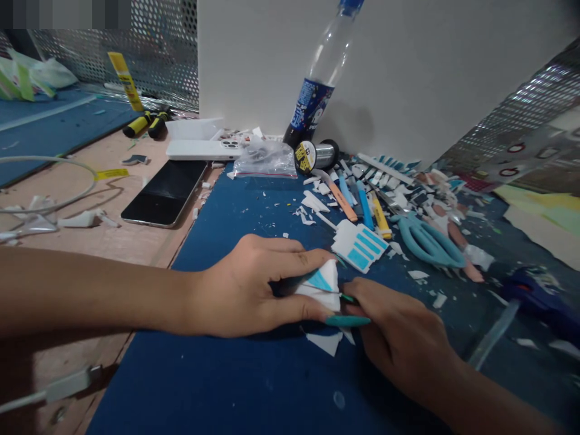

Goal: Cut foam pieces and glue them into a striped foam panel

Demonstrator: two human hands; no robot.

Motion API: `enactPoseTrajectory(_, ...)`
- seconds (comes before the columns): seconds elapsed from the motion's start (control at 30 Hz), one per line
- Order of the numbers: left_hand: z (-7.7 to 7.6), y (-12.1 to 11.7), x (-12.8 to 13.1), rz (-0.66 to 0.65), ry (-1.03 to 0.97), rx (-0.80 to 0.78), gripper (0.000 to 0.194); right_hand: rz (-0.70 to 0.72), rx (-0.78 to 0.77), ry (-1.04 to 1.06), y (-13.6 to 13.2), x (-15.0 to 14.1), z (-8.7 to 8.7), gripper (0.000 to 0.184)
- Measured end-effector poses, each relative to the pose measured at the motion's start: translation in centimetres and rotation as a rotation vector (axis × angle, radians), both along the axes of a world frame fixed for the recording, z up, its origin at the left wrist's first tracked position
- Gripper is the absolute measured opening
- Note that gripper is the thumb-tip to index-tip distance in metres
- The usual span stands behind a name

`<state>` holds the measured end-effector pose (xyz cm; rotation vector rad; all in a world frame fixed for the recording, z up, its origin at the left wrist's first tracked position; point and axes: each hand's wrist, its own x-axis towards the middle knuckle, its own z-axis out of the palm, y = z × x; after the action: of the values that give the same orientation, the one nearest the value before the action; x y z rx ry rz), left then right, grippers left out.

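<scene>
My left hand [254, 290] is closed on a small white piece [333, 281] that looks like foam board, with a light blue patch on its face. The piece is pinched between thumb and fingers, low over the blue mat. A long teal pointed shape, likely a nail, extends from the thumb. At the piece's right edge, my right hand [399, 332] is closed, its fingertips meeting there. A thin dark line crosses the piece toward these fingertips; what they grip is mostly hidden. White scraps [326, 343] lie just below, and a white piece with blue stripes [360, 244] lies beyond.
Teal-handled scissors [430, 241], several coloured cutters [365, 205] and many scraps lie to the right. A blue glue gun [539, 302] sits far right. Behind stand a bottle [312, 96] and a wire spool [317, 156]. A phone [165, 193] lies left on the mat's edge.
</scene>
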<state>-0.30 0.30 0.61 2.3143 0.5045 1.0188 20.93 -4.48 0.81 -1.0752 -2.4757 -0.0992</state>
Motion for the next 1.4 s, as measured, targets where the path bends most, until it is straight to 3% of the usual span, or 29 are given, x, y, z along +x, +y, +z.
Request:
enactPoseTrajectory(0.23, 0.4, -0.2, -0.5, -0.012, 0.067, 0.087, 0.035, 0.019, 0.021, 0.02, -0.4, 0.6, 0.5, 0.021)
enactPoseTrajectory(0.53, 0.9, -0.2, -0.5, 0.033, 0.09, 0.078, 0.031, 0.028, 0.013, 0.02, 0.0, 1.5, 0.5, 0.021)
enactPoseTrajectory(1.03, 0.2, 0.1, 0.0, 0.027, 0.013, 0.008, 0.039, -0.007, 0.05, 0.028, -0.1, 0.4, 0.0, 0.021)
enactPoseTrajectory(1.4, -0.1, 0.0, 0.2, 0.052, -0.019, 0.041, 0.042, -0.016, 0.109, -0.005, 0.0, -0.1, -0.1, 0.024)
